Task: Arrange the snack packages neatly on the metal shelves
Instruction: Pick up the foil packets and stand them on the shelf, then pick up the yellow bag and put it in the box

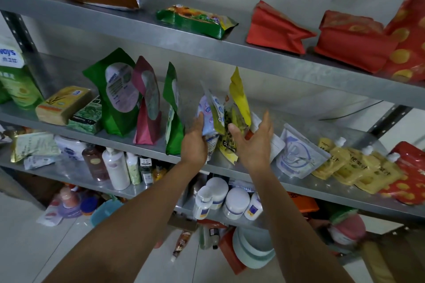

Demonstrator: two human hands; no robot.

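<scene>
Reads "ways" on the green-and-white bag [13, 71] far left (other print too blurred). Grips a pale blue pouch [210, 110] with the left hand [195, 142], upright on the middle shelf [322, 190]. Spreads the right hand [255, 145] open, holding nothing, just beside the yellow package [239, 99] right of that pouch.

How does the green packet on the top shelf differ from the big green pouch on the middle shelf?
The green packet lies flat; the big green pouch stands upright. The packet's face is a multicoloured print; the pouch's bears a pale oval label. The packet lies alone; the pouch has a maroon pouch close beside it. Both are green and unheld.
</scene>
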